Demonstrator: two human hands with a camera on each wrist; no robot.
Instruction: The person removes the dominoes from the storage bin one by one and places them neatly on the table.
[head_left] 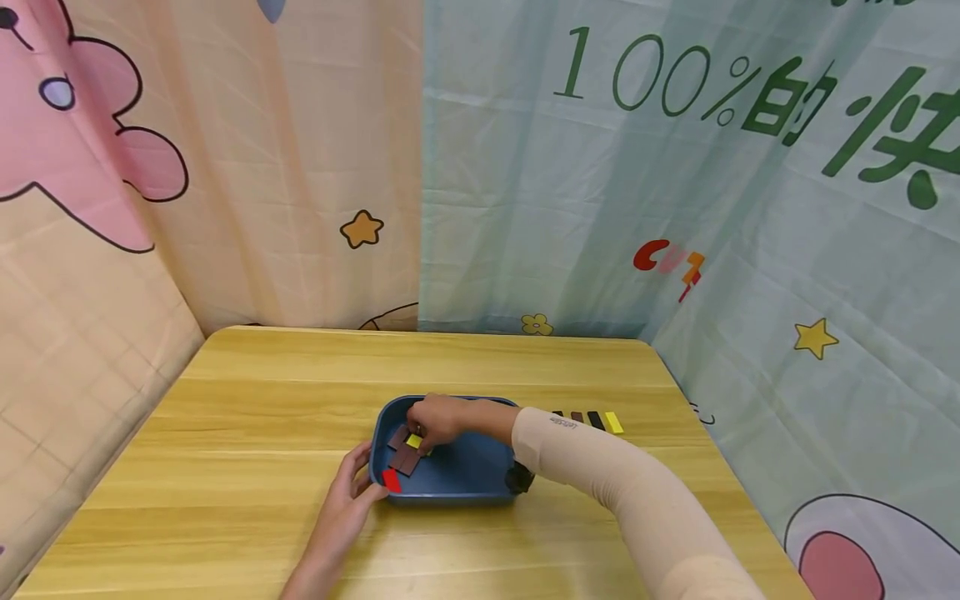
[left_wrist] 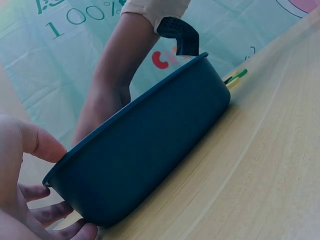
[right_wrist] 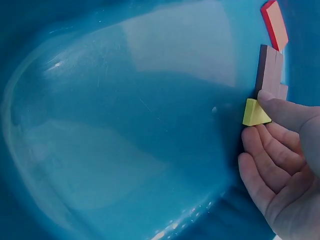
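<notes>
A blue plastic basin [head_left: 472,471] sits on the wooden table. My left hand [head_left: 351,487] grips its left end, the thumb at the rim [left_wrist: 125,107] and the other fingers against the outer wall. Reaching over into the basin, my right hand [head_left: 444,418] is at its left side. There it pinches a small yellow block [right_wrist: 253,113] between thumb and fingers. Brown blocks [right_wrist: 268,72] lie right beside the yellow one, and a red block [right_wrist: 274,26] rests near the basin's end wall. The right palm and fingertips partly cover the blocks in the head view.
To the right of the basin, a row of small blocks lies on the table, with a yellow block [head_left: 614,423] and a black block [head_left: 596,420] at its right end. A black wrist device [head_left: 519,477] hangs by the basin's right rim. Printed curtains [head_left: 525,208] stand behind the table.
</notes>
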